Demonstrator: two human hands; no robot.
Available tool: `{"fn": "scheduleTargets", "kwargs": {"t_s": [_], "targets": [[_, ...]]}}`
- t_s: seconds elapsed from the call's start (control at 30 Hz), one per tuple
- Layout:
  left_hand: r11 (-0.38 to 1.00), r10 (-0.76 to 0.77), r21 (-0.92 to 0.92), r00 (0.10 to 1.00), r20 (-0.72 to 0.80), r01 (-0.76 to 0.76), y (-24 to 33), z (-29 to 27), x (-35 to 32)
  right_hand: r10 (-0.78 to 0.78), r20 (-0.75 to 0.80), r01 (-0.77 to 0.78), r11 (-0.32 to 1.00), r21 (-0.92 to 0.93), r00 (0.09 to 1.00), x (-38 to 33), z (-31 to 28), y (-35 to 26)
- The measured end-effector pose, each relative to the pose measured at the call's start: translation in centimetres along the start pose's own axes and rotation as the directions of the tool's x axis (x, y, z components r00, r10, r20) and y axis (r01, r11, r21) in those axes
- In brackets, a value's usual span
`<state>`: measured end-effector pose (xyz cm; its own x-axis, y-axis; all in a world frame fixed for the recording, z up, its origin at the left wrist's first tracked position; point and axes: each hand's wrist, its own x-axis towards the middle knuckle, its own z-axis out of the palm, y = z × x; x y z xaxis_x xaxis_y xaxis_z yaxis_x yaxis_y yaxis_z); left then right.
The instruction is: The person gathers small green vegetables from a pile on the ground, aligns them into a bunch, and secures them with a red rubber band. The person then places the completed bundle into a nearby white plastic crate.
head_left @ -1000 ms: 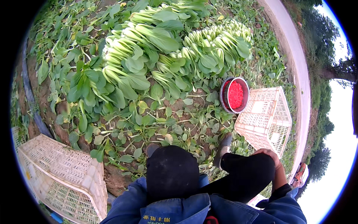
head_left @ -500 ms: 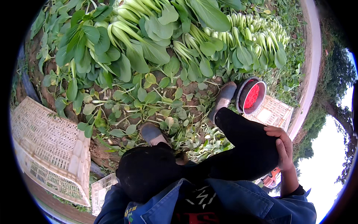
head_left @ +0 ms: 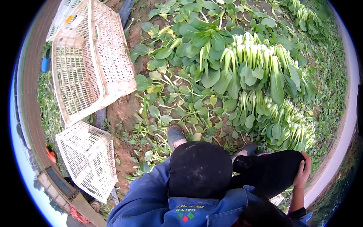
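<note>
My right hand (head_left: 302,172) rests flat on my right knee (head_left: 272,172), which is in black trousers, at the lower right. It holds nothing. My left hand is hidden; only the blue jacket sleeve (head_left: 143,196) shows at the bottom. My left knee (head_left: 200,174) fills the lower middle, with a grey shoe (head_left: 176,135) just ahead of it on the soil. Cut green leafy vegetables with pale stalks (head_left: 257,72) lie stacked in rows in front of me, and a second heap (head_left: 287,128) lies close to my right knee.
A large white plastic crate (head_left: 90,64) lies tilted at the upper left, and another white crate (head_left: 89,159) lies on its side at the lower left. Loose leaves (head_left: 170,106) litter the bare soil between them and me. A pale path (head_left: 346,125) curves along the right.
The view has swung round: the crates now sit at the left and upper left, the vegetable heaps moved right, and the red bowl is out of sight. My right hand stays on my knee.
</note>
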<state>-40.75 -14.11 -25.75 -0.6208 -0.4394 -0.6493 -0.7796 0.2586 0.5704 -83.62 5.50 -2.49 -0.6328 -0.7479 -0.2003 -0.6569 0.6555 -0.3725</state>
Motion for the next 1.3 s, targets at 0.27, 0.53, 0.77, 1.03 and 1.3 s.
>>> {"fn": "scheduleTargets", "kwargs": {"t_s": [0.27,0.53,0.77,1.03,1.3], "targets": [[0.939,-0.336,-0.259,0.758,-0.559,0.226,-12.2,-4.5,-15.8,0.005,-0.055,0.014,0.939,0.344,0.998,-0.1,5.2,5.2],[0.219,-0.875,-0.069,0.164,-0.456,0.973,-28.5,-14.6,-41.0,0.064,-0.121,-0.038,0.977,0.208,0.991,-4.8,0.9,5.5],[0.390,-0.712,-0.195,0.160,-0.684,0.900,-35.7,-13.4,-37.4,0.160,-0.171,-0.148,0.986,0.078,0.972,-9.9,-1.2,7.3],[0.649,-0.464,0.324,0.695,-0.548,0.689,-23.0,-12.3,-34.3,-0.055,-0.251,0.119,0.961,0.250,0.967,-11.7,-2.7,0.1],[0.748,-0.276,0.471,0.864,-0.421,0.468,-11.2,-12.8,-27.0,-0.487,-0.183,0.520,0.815,0.254,0.854,-9.8,-2.3,-6.6]]}}
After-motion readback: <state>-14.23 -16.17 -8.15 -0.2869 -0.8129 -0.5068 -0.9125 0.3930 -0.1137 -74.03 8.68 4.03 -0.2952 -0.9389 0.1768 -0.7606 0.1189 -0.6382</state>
